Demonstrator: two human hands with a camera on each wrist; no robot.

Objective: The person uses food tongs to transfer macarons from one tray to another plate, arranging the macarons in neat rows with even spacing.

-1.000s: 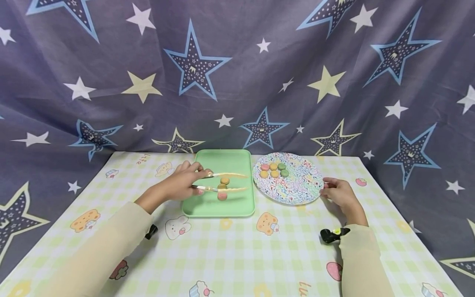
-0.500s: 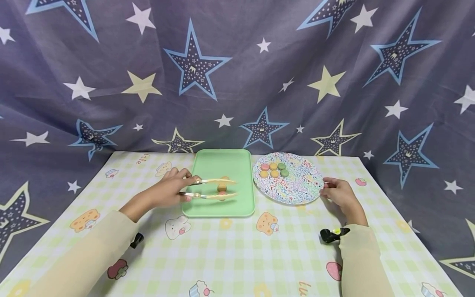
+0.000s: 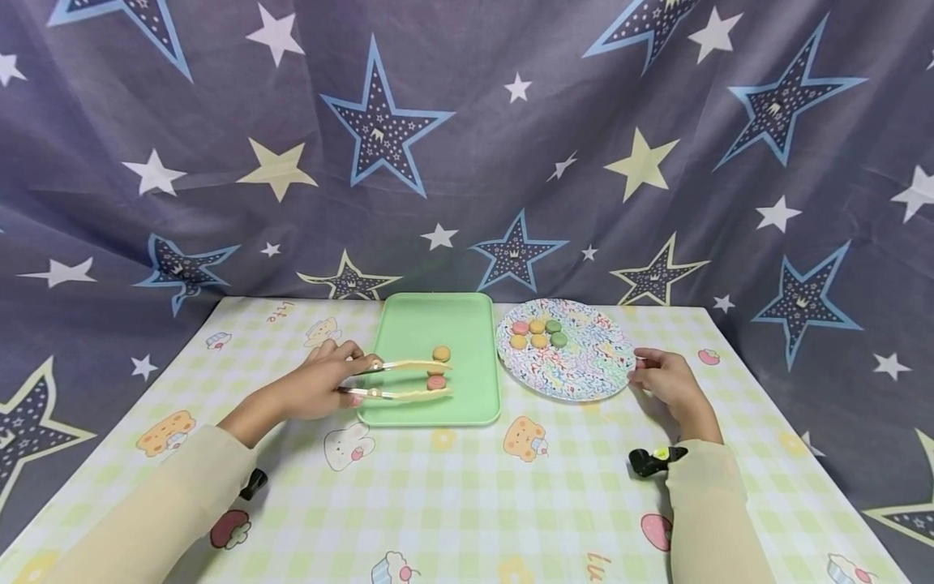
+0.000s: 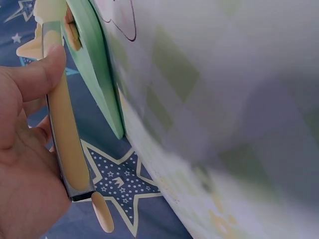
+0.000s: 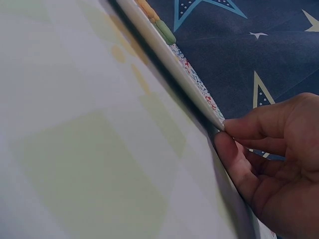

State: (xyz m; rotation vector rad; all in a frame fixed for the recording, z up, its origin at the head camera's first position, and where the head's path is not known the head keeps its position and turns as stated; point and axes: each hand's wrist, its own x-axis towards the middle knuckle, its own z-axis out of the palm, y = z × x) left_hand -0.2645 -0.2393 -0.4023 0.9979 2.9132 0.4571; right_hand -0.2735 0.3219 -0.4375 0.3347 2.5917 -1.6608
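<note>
My left hand [image 3: 314,385] holds a pair of tongs [image 3: 412,366] over the green tray [image 3: 430,316], their arms spread. A pink macaron [image 3: 435,382] lies between the two tips. Another macaron is mostly hidden beneath the far arm, and a yellow macaron [image 3: 441,354] sits just beyond it. In the left wrist view, thumb and fingers press the sides of the tongs [image 4: 70,134]. My right hand [image 3: 670,385] pinches the right rim of the speckled round plate [image 3: 591,373]. The right wrist view shows that pinch, thumb and fingers on the plate edge [image 5: 199,102].
Several macarons, such as a green one [image 3: 558,340], stand in two rows on the plate's left part. Tray and plate lie side by side on a checked tablecloth [image 3: 452,503]. A star-patterned curtain [image 3: 467,162] hangs behind the table.
My left hand has drawn the tongs left and toward me, from over the farther macarons to either side of the pink one. My right hand stays at the plate rim.
</note>
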